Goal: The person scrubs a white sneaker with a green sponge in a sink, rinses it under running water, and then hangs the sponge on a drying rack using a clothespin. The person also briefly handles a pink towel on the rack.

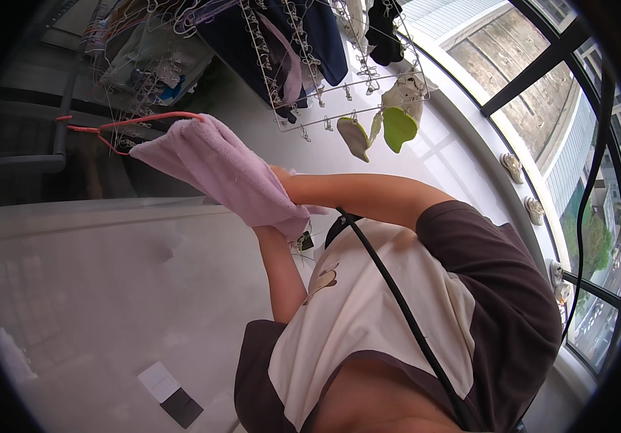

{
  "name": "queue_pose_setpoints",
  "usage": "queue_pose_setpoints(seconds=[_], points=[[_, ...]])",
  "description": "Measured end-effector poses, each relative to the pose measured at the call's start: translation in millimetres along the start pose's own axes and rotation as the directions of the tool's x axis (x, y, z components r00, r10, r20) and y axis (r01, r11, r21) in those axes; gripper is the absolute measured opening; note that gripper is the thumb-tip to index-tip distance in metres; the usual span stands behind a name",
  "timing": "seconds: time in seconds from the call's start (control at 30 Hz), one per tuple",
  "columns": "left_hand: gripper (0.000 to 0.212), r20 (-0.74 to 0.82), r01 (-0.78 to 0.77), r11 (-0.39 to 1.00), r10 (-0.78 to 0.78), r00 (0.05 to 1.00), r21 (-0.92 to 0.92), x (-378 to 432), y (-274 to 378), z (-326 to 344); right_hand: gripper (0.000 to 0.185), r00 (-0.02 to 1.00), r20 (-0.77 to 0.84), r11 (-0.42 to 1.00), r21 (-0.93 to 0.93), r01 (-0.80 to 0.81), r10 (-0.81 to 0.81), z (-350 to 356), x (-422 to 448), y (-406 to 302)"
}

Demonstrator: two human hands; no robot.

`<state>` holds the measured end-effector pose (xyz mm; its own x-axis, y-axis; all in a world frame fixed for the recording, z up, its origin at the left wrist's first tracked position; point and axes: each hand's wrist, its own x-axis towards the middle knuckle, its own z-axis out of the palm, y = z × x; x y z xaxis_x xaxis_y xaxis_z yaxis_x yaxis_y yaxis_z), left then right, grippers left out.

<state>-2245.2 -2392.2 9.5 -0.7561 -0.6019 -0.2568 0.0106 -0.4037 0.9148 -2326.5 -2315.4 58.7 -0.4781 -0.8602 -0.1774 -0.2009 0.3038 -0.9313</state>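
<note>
A pink plush towel is draped over a coral-red clothes hanger, whose narrow end points left towards a grey rail. My right hand is at the towel's right side; its back and wrist show, while its fingers are hidden by the cloth. From below, my left forearm reaches up to the towel's lower edge, and my left hand is hidden behind the cloth. Whether either hand is closed on the towel or the hanger cannot be seen.
A wire drying rack with many clips hangs above, bearing dark cloth, black items and green-edged pieces. Other garments on hangers are at upper left. A black cable crosses my shirt. Curved windows stand at right, with shoes along the sill.
</note>
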Motion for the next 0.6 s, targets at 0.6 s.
queue_pose_setpoints(seconds=[0.6], points=[[0.054, -0.356, 0.628, 0.778, -0.576, 0.736, 0.040, -35.0, -185.7, -23.6, 0.052, 0.920, 0.181, 0.938, -0.083, -0.337, 0.347, -149.1, -162.5, 208.5]])
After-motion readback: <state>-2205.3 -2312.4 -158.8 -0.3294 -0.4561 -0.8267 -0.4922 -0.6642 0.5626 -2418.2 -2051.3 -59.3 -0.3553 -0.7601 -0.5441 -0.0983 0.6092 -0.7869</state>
